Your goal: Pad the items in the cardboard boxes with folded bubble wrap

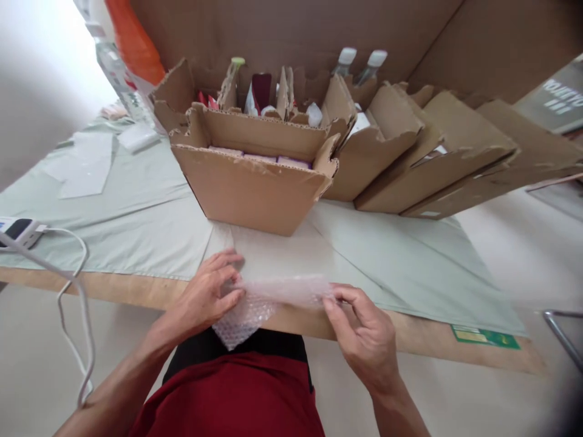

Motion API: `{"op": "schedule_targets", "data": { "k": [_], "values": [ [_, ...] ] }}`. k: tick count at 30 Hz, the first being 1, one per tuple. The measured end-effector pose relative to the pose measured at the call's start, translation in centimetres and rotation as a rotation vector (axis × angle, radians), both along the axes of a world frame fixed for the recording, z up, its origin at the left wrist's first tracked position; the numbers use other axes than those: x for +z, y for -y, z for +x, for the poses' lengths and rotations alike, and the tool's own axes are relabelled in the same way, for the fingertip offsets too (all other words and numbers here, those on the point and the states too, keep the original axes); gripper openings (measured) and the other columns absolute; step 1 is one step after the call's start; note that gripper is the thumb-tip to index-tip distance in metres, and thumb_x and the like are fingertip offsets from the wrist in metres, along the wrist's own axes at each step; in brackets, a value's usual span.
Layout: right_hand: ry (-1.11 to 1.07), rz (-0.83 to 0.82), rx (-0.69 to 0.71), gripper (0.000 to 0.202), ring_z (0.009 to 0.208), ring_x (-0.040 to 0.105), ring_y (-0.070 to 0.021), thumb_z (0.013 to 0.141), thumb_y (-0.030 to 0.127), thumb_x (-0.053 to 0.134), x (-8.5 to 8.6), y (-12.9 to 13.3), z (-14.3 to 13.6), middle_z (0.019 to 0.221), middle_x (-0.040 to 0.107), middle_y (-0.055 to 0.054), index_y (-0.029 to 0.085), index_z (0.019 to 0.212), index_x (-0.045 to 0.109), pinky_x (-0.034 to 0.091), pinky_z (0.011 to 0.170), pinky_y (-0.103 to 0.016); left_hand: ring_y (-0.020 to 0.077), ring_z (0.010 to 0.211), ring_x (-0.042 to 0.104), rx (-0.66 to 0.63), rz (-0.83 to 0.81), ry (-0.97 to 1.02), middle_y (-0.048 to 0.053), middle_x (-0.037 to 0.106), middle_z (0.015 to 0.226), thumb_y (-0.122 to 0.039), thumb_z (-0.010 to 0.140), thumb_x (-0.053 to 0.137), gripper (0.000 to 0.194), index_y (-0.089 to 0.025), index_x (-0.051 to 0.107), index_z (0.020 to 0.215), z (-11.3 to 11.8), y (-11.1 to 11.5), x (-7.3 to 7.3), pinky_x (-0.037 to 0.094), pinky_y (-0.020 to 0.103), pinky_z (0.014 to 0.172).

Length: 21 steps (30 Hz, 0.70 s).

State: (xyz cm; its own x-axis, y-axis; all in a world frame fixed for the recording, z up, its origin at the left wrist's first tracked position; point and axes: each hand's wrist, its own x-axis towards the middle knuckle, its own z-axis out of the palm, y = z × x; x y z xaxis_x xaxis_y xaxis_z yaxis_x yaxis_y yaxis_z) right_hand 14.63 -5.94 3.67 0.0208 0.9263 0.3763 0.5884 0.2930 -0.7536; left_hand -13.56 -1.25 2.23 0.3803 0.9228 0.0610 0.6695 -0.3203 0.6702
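A piece of clear bubble wrap [286, 290] stretches between my two hands at the table's front edge, and a corner of it hangs down over the edge. My left hand [210, 292] pinches its left end between thumb and fingers. At the right end, my right hand [362, 328] grips the wrap between thumb and forefinger. Just beyond the hands, an open cardboard box [252, 194] stands on the pale green cloth [150, 224], with several purple-edged packs inside.
Several cardboard bins [387, 139] stand behind and to the right, some holding bottles. A power strip [20, 233] with a white cable [84, 303] lies at the left edge. White sheets [86, 167] and large bottles [122, 73] are at the back left.
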Motion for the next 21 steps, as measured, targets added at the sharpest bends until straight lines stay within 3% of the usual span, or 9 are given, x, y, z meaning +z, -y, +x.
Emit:
{"op": "schedule_targets", "data": {
  "k": [2, 4, 8, 11, 14, 17, 18, 19, 21],
  "values": [
    [-0.009, -0.081, 0.068, 0.015, 0.085, 0.075, -0.0172, 0.089, 0.019, 0.066, 0.5, -0.3, 0.3, 0.094, 0.078, -0.002, 0.024, 0.104, 0.068, 0.061, 0.079, -0.025, 0.0259, 0.099, 0.071, -0.011, -0.137, 0.033, 0.006, 0.075, 0.096, -0.032, 0.092, 0.053, 0.016, -0.022, 0.06, 0.081, -0.1, 0.2, 1.0, 0.056, 0.04, 0.084],
    [-0.007, -0.156, 0.137, 0.021, 0.08, 0.076, -0.0176, 0.088, 0.024, 0.068, 0.9, -0.8, 0.3, 0.089, 0.078, -0.001, 0.024, 0.109, 0.069, 0.062, 0.074, -0.025, 0.0201, 0.078, 0.068, -0.03, -0.226, 0.03, 0.0, 0.071, 0.079, -0.031, 0.092, 0.054, 0.014, -0.023, 0.062, 0.083, -0.4, 0.6, 1.9, 0.052, 0.033, 0.072],
    [0.025, -0.051, 0.125, 0.013, 0.064, 0.071, -0.0153, 0.094, 0.029, 0.065, 2.9, -2.1, 0.2, 0.076, 0.076, 0.001, 0.025, 0.088, 0.075, 0.06, 0.063, -0.023, 0.017, 0.074, 0.066, -0.051, -0.273, 0.076, -0.002, 0.072, 0.08, -0.027, 0.088, 0.058, 0.009, -0.023, 0.067, 0.086, -1.8, 0.9, 3.2, 0.048, 0.028, 0.066],
    [0.017, 0.052, 0.097, 0.008, 0.061, 0.07, -0.0139, 0.092, 0.029, 0.07, 6.2, -3.5, 0.5, 0.076, 0.077, 0.004, 0.028, 0.09, 0.078, 0.057, 0.057, -0.021, 0.0153, 0.067, 0.065, -0.018, -0.209, 0.285, -0.002, 0.071, 0.075, -0.027, 0.09, 0.062, 0.014, -0.024, 0.069, 0.08, -3.3, -0.3, 5.5, 0.049, 0.026, 0.061],
    [0.031, 0.222, 0.056, 0.004, 0.066, 0.072, -0.0145, 0.088, 0.031, 0.077, 10.8, -6.2, 0.0, 0.078, 0.078, 0.004, 0.03, 0.09, 0.08, 0.058, 0.06, -0.023, 0.0159, 0.075, 0.07, 0.147, 0.106, 0.64, -0.001, 0.075, 0.082, -0.022, 0.087, 0.071, 0.005, -0.025, 0.074, 0.089, -3.8, -3.7, 10.2, 0.055, 0.027, 0.07],
    [0.046, 0.382, -0.063, 0.007, 0.069, 0.07, -0.0167, 0.085, 0.031, 0.078, 15.1, -10.9, -1.2, 0.074, 0.075, 0.002, 0.025, 0.083, 0.079, 0.057, 0.064, -0.028, 0.0112, 0.073, 0.063, 0.305, 0.611, 0.823, -0.002, 0.07, 0.078, -0.009, 0.077, 0.074, 0.011, -0.018, 0.071, 0.083, -3.2, -9.0, 15.4, 0.053, 0.024, 0.073],
    [0.07, 0.365, -0.065, 0.007, 0.069, 0.069, -0.0165, 0.085, 0.028, 0.077, 16.1, -12.7, -1.7, 0.073, 0.074, 0.002, 0.023, 0.081, 0.078, 0.055, 0.064, -0.029, 0.0091, 0.069, 0.059, 0.305, 0.74, 0.756, -0.003, 0.067, 0.075, -0.008, 0.077, 0.072, 0.01, -0.016, 0.07, 0.082, -3.0, -10.9, 16.6, 0.05, 0.022, 0.069],
    [0.113, 0.304, -0.043, 0.007, 0.068, 0.068, -0.0161, 0.085, 0.024, 0.075, 16.9, -14.5, -2.1, 0.072, 0.074, 0.002, 0.022, 0.079, 0.077, 0.054, 0.063, -0.028, 0.0081, 0.067, 0.055, 0.313, 0.75, 0.634, -0.003, 0.065, 0.073, -0.007, 0.077, 0.071, 0.009, -0.014, 0.07, 0.083, -2.8, -12.7, 17.5, 0.047, 0.022, 0.067],
    [0.265, 0.089, 0.043, 0.01, 0.066, 0.066, -0.0153, 0.082, 0.017, 0.071, 17.5, -17.6, -2.6, 0.071, 0.073, 0.002, 0.02, 0.073, 0.075, 0.05, 0.061, -0.028, 0.0069, 0.06, 0.047, 0.328, 0.631, 0.242, -0.005, 0.058, 0.066, -0.008, 0.08, 0.064, 0.007, -0.013, 0.069, 0.077, -2.5, -15.6, 18.3, 0.043, 0.022, 0.063]
  ]
}}
